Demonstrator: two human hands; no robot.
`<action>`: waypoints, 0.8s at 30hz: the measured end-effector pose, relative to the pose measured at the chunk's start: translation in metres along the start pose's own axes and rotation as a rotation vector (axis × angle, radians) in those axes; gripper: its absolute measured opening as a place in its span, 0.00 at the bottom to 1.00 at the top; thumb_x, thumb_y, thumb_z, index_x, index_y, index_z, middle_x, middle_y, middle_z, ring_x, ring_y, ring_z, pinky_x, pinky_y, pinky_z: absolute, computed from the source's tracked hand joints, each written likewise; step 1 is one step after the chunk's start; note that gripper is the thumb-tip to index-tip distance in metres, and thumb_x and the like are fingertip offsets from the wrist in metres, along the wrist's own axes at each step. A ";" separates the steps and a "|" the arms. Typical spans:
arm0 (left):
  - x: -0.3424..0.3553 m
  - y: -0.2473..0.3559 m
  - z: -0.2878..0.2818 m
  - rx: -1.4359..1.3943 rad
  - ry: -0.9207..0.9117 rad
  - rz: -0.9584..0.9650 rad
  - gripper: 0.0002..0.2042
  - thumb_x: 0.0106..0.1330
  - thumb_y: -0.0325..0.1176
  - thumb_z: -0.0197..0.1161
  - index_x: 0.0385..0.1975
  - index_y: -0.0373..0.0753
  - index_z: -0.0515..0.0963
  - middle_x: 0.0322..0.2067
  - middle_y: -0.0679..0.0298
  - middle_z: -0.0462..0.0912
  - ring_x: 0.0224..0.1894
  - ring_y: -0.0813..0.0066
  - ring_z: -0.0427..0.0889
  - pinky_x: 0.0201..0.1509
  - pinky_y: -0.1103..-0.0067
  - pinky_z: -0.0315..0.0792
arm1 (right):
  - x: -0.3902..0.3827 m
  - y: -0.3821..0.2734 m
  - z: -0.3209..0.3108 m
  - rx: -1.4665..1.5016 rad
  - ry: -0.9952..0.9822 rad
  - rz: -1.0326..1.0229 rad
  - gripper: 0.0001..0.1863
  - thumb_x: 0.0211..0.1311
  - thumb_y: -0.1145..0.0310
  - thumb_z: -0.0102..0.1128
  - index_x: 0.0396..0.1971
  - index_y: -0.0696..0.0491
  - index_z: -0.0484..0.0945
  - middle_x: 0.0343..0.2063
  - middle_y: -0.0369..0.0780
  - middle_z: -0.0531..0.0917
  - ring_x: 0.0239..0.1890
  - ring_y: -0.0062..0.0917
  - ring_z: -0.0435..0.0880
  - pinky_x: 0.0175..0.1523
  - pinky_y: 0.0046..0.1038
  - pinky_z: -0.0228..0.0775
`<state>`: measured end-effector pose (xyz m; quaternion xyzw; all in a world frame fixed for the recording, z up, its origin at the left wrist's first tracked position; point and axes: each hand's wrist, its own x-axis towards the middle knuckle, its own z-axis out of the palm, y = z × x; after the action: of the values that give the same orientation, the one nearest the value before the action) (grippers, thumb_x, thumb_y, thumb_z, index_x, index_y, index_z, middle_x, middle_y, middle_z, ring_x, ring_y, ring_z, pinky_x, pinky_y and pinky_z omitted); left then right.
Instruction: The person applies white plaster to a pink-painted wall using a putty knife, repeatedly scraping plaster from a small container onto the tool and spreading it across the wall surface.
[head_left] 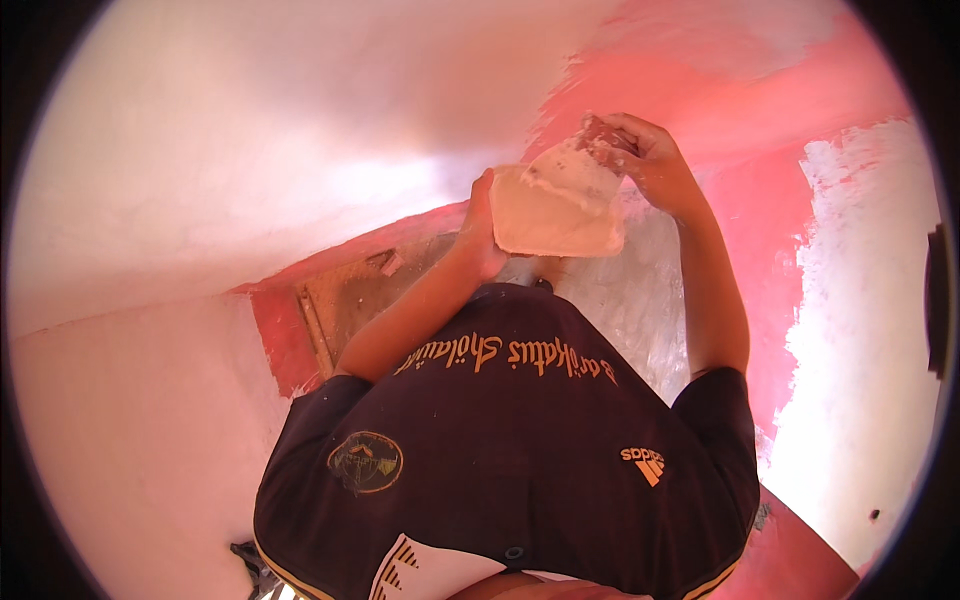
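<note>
My left hand [484, 225] grips the left side of a pale, rectangular tub [552, 222] with rounded corners, held in front of my chest. The tub's inside looks coated with whitish paste. On its far right, my right hand [640, 158] is closed on a flat, putty-smeared scraper [573, 176]. The scraper overlaps the upper right part of the tub, and thick paste clings along its lower edge. My right fingers pinch its upper right corner, and paste covers the fingertips. Whether its edge touches the tub I cannot tell.
A wall [330, 130] coated whitish spreads across the far left. Bare pink paint [680, 90] shows at the far right, bordered by rough white patches [850, 230]. Below the tub lies a brownish surface [360, 295] with a wooden strip. Something dark [255, 568] sits at lower left.
</note>
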<state>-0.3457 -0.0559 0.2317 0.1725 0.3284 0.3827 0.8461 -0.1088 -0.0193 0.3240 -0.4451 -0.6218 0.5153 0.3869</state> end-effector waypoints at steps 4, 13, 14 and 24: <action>0.013 -0.013 0.021 0.050 -0.041 0.032 0.38 0.71 0.70 0.32 0.68 0.47 0.66 0.64 0.63 0.74 0.65 0.57 0.75 0.64 0.53 0.69 | -0.023 0.033 -0.041 0.142 0.105 0.031 0.17 0.70 0.71 0.61 0.56 0.58 0.77 0.44 0.36 0.85 0.47 0.19 0.82 0.52 0.26 0.75; 0.068 -0.055 0.069 0.048 -0.017 0.021 0.39 0.69 0.72 0.33 0.68 0.50 0.66 0.62 0.66 0.76 0.60 0.60 0.79 0.47 0.63 0.75 | -0.070 0.061 -0.098 0.527 0.418 0.016 0.14 0.73 0.65 0.60 0.53 0.53 0.75 0.34 0.28 0.81 0.31 0.12 0.76 0.37 0.19 0.69; 0.076 -0.062 0.072 0.051 -0.022 0.020 0.39 0.69 0.72 0.33 0.68 0.50 0.66 0.62 0.66 0.76 0.60 0.60 0.79 0.47 0.63 0.75 | -0.075 0.064 -0.107 0.526 0.423 0.012 0.14 0.73 0.65 0.60 0.53 0.53 0.75 0.34 0.28 0.81 0.31 0.12 0.76 0.37 0.19 0.69; 0.110 -0.095 0.101 -0.079 0.062 0.054 0.33 0.67 0.69 0.37 0.61 0.55 0.72 0.57 0.70 0.78 0.57 0.63 0.78 0.46 0.65 0.71 | -0.085 0.120 -0.173 0.939 0.475 -0.070 0.20 0.73 0.72 0.55 0.62 0.54 0.69 0.43 0.36 0.81 0.43 0.22 0.82 0.48 0.27 0.77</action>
<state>-0.1717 -0.0379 0.2073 0.1358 0.3345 0.4234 0.8309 0.0985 -0.0403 0.2334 -0.3073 -0.2338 0.6101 0.6919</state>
